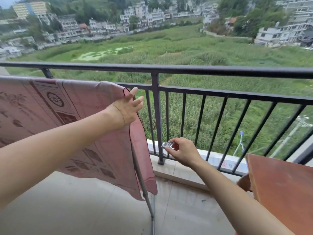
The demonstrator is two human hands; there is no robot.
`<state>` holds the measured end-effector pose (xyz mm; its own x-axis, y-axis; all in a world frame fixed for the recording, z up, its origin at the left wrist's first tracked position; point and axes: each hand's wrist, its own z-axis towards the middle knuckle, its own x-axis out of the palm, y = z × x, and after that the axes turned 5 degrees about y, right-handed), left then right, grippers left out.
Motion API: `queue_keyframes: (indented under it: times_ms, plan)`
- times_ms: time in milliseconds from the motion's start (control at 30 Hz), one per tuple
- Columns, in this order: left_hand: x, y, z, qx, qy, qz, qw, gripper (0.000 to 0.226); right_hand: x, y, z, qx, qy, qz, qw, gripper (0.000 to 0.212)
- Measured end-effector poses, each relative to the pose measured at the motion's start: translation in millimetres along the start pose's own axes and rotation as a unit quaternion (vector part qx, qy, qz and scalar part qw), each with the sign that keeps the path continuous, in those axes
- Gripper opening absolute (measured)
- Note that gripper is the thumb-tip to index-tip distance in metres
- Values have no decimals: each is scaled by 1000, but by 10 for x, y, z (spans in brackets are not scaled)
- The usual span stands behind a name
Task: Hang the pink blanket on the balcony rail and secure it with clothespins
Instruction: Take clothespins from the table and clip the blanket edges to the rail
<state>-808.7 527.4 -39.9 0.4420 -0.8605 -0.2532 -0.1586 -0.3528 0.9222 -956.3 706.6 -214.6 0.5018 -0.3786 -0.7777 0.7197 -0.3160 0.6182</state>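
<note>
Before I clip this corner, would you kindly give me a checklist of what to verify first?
1. Clothespin pinched in the right hand: ok.
2. Clothespin squeezed open: cannot tell, it is blurred.
3. Left hand resting on the pink blanket at its top right corner: ok.
4. Blanket carried by the balcony rail: cannot tell; a grey pole runs down beneath it.
5. Right hand up at that corner: not ok, it is low beside the rail post, apart from the blanket.
6. Pin on the blanket's visible edge: not ok, none seen.
</note>
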Motion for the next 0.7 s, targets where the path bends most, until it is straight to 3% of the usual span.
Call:
queue_keyframes:
  times_ms: [100, 233, 400, 500, 600, 700]
  plan:
    - [-117, 91, -7, 9, 3, -45, 999, 24, -63, 99, 91, -20, -1, 10, 1000, 40]
    - [-229, 218, 24, -7, 62, -212, 975, 18, -165, 264, 214, -62, -5, 77, 995, 28]
    - [-129, 347, 55, -6, 21, -468, 883, 17, -221, 472, 365, -113, -39, 146, 982, 18]
    - [-171, 391, 66, -13, 5, -532, 846, 24, -155, 578, 467, -122, -72, 189, 972, 19]
    - [-172, 387, 66, -16, 3, -520, 854, 26, -52, 670, 574, -127, -94, 208, 965, 23]
    - [-175, 371, 30, 5, 24, -461, 887, 28, 24, 755, 625, -130, -91, 224, 962, 24]
